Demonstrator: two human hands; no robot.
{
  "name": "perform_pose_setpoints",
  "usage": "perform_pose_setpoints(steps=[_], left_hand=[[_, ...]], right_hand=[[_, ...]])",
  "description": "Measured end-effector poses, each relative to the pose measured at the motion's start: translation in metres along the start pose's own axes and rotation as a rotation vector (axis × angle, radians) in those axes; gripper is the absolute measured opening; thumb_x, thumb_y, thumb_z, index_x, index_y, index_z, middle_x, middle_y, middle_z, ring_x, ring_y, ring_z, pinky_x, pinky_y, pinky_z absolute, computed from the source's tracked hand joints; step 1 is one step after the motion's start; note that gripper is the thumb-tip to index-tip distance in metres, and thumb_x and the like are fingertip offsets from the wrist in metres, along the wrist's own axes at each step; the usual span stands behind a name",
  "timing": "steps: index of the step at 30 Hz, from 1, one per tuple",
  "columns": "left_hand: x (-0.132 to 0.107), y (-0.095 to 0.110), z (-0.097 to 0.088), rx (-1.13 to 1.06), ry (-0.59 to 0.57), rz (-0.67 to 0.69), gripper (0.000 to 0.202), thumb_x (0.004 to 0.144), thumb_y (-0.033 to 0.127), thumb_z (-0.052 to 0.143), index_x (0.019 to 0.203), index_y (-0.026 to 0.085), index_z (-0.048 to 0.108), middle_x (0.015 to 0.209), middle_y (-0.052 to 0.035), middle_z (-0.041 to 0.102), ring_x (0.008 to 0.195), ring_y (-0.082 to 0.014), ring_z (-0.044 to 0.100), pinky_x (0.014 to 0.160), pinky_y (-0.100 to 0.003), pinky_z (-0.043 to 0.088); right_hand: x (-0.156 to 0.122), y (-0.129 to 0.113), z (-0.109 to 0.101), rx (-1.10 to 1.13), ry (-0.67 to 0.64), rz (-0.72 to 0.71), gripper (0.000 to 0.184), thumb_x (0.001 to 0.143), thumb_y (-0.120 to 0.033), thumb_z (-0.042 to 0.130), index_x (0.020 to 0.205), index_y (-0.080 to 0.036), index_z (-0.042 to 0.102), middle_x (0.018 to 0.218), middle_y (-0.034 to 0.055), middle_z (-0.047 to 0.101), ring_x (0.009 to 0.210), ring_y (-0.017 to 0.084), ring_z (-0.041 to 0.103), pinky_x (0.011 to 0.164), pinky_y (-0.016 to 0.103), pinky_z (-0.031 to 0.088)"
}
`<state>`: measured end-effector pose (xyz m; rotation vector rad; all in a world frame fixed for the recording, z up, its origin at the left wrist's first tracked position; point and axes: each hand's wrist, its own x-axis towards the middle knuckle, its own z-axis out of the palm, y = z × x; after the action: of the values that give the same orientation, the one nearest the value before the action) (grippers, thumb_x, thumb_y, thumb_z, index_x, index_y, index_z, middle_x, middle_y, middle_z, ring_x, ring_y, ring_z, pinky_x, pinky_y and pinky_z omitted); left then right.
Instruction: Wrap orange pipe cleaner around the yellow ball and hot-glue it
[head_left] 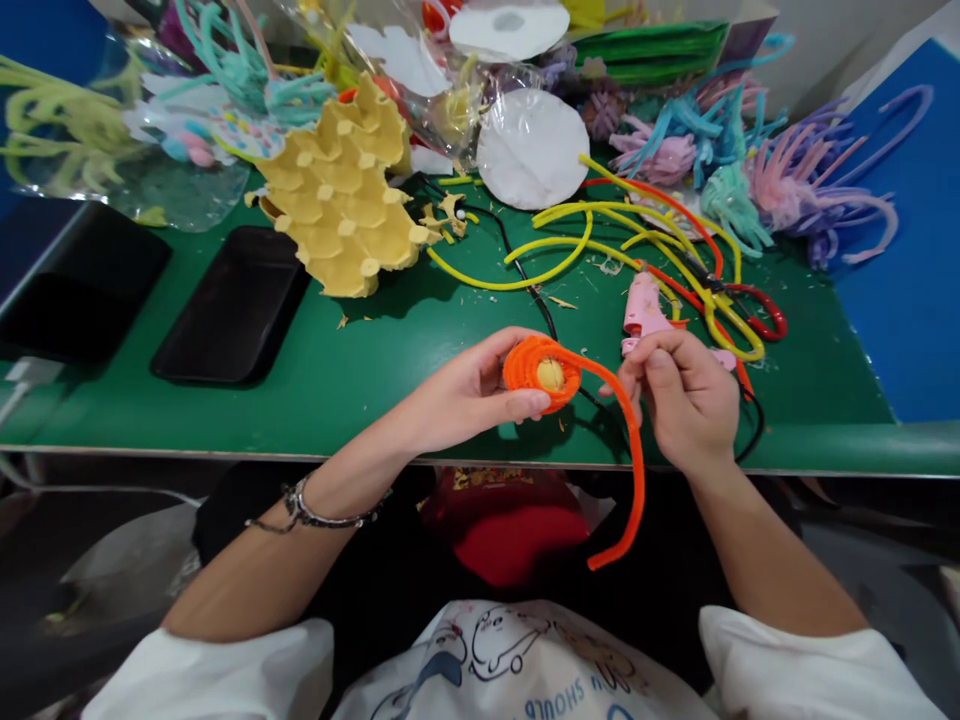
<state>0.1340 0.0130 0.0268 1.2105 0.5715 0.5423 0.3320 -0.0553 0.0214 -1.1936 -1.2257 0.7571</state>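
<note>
My left hand (491, 385) is closed round a tightly wound orange pipe cleaner coil (525, 368), with the thumb along its near edge. A round yellowish piece (550, 375) sits in the coil's middle. From the coil's top a loose orange tail (636, 470) arcs right and hangs down past the table edge. My right hand (686, 395) is half curled to the right of the tail, thumb and forefinger together; what they hold, if anything, is hidden. Just behind that hand is a pink glue gun (646, 305), its handle partly covered by the fingers.
Loose yellow pipe cleaners (555, 270) and red-handled scissors (765, 315) lie beyond my hands. A yellow egg-carton piece (341, 195), a black tray (232, 305) and a dark device (82, 280) stand left. White discs (532, 150) and pipe cleaner bunches (795, 180) crowd the back. A black cord (536, 290) crosses the green table.
</note>
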Motion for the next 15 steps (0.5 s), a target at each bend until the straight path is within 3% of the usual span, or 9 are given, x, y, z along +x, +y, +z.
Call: perform_pose_setpoints(steps=[4,9,15], left_hand=[[0.001,0.001,-0.001,0.031,0.007,-0.004,0.047,0.071,0.034,0.080,0.105,0.017,0.052,0.082,0.0029,0.060,0.067,-0.0083,0.057,0.056,-0.019,0.051],[0.001,0.000,-0.004,0.064,0.027,0.007,0.052,0.072,0.040,0.078,0.109,0.018,0.050,0.082,0.0024,0.062,0.067,-0.0099,0.058,0.056,-0.021,0.048],[0.001,-0.002,-0.008,0.061,0.033,0.011,0.051,0.074,0.042,0.076,0.110,0.018,0.050,0.086,0.0013,0.064,0.066,-0.0093,0.060,0.059,-0.022,0.049]], right_hand=[[-0.001,-0.002,0.001,-0.009,0.060,0.028,0.029,0.089,-0.049,0.063,0.081,-0.021,0.061,0.054,-0.0070,0.063,0.037,0.006,0.056,0.039,0.018,0.046],[0.001,-0.004,-0.002,0.025,0.032,0.080,0.034,0.088,-0.052,0.062,0.075,-0.021,0.058,0.050,-0.0070,0.061,0.033,0.008,0.054,0.031,0.018,0.040],[0.010,-0.003,-0.012,-0.003,0.093,-0.002,0.029,0.087,-0.047,0.066,0.078,-0.020,0.058,0.054,-0.0073,0.064,0.035,0.005,0.053,0.036,0.016,0.043]])
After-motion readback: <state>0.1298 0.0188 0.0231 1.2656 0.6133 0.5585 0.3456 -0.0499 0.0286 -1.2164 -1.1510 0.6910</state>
